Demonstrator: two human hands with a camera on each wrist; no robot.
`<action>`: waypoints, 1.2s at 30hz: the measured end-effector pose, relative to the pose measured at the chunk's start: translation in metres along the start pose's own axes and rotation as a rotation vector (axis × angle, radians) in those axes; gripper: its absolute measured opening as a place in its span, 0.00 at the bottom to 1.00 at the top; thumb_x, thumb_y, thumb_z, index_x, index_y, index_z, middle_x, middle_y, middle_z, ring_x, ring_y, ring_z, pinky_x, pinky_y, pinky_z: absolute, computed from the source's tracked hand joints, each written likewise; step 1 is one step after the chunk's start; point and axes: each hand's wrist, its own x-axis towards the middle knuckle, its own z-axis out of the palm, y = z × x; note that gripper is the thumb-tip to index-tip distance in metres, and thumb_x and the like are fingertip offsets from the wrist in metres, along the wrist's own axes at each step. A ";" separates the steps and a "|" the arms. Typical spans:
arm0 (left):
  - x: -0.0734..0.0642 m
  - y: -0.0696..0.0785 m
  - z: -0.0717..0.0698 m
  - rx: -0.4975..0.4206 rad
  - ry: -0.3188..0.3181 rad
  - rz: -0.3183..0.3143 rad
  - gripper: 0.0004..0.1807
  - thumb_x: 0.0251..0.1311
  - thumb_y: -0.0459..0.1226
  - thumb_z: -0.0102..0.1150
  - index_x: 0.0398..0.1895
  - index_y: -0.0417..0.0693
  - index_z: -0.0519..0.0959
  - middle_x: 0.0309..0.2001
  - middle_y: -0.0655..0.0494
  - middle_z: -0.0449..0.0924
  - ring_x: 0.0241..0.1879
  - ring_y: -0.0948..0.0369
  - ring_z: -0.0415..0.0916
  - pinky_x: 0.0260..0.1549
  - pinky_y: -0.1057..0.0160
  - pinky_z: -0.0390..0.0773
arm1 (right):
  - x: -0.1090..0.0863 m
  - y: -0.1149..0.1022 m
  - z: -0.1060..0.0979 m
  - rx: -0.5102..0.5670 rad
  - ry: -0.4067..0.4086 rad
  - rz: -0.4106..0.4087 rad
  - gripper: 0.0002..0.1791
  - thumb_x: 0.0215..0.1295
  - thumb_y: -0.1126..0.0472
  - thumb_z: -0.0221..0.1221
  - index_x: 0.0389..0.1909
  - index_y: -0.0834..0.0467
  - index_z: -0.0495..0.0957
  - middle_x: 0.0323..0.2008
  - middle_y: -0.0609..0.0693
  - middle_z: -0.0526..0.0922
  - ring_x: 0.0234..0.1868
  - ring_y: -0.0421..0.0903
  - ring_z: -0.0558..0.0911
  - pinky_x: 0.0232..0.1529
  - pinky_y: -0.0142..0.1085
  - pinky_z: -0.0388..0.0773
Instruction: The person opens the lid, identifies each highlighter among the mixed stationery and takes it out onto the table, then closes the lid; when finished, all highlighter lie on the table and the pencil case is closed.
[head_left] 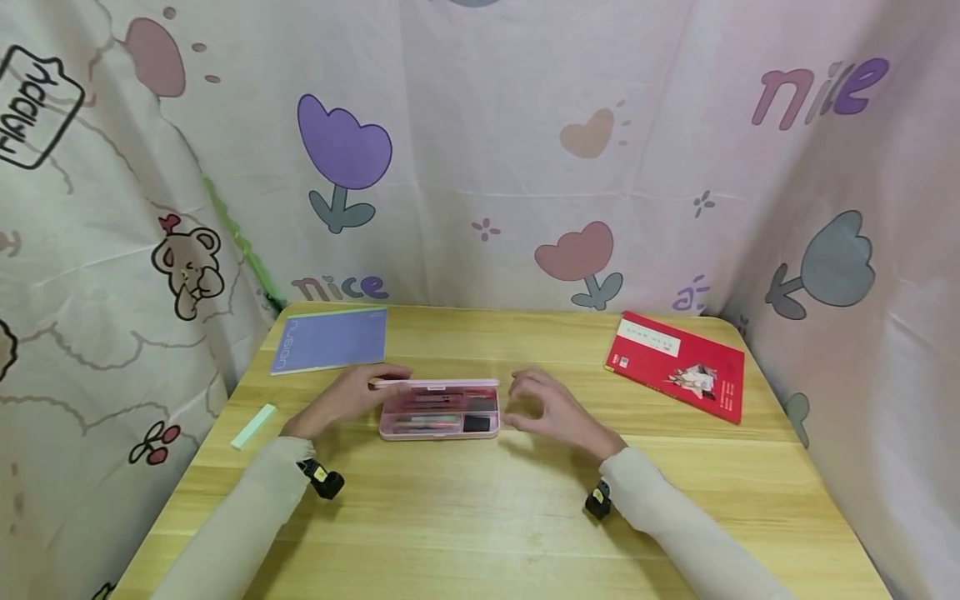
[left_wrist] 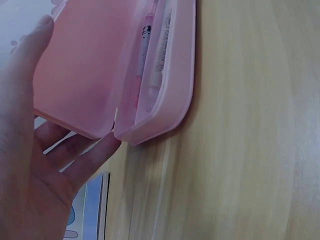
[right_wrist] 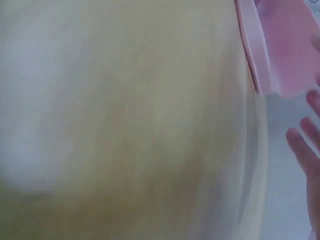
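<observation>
Head view, pale green strip (head_left: 253,426): laid left of the left hand, apart from it.
Blue notebook (head_left: 330,340): laid beyond the left hand, seemingly set aside.
Left hand (head_left: 341,400): lid (left_wrist: 82,70) pinched between thumb and fingers, presumably so it is held raised.
Pink pencil case (head_left: 420,436): set between the hands, likely so both ends can be reached.
Right hand (head_left: 553,408): nothing grasped; fingers loosely bent beside the case.
Red book (head_left: 678,367): placed beyond the right hand, to its right.

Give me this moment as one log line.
pencil case: open, pens inside | left hand: gripping raised lid | right hand: beside pencil case, nothing held | red book: right side
</observation>
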 end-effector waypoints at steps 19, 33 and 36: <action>-0.028 -0.021 0.008 -0.251 0.274 -0.052 0.28 0.72 0.53 0.71 0.68 0.53 0.78 0.70 0.48 0.77 0.72 0.38 0.73 0.69 0.33 0.77 | 0.022 -0.003 0.016 -0.026 -0.098 -0.028 0.33 0.70 0.49 0.73 0.74 0.50 0.79 0.80 0.49 0.71 0.81 0.56 0.67 0.80 0.62 0.66; -0.010 -0.007 0.015 0.069 0.015 0.142 0.41 0.63 0.52 0.79 0.77 0.52 0.77 0.80 0.49 0.67 0.81 0.40 0.60 0.78 0.27 0.60 | 0.035 -0.006 0.015 -0.093 -0.077 0.052 0.32 0.73 0.48 0.70 0.74 0.53 0.78 0.79 0.53 0.72 0.80 0.57 0.70 0.81 0.58 0.66; -0.011 -0.007 0.011 0.117 -0.027 0.150 0.46 0.59 0.56 0.81 0.78 0.50 0.76 0.80 0.47 0.67 0.81 0.40 0.58 0.77 0.27 0.60 | 0.036 -0.009 0.016 -0.178 -0.022 0.030 0.29 0.73 0.50 0.70 0.71 0.53 0.81 0.71 0.53 0.80 0.73 0.55 0.75 0.77 0.54 0.71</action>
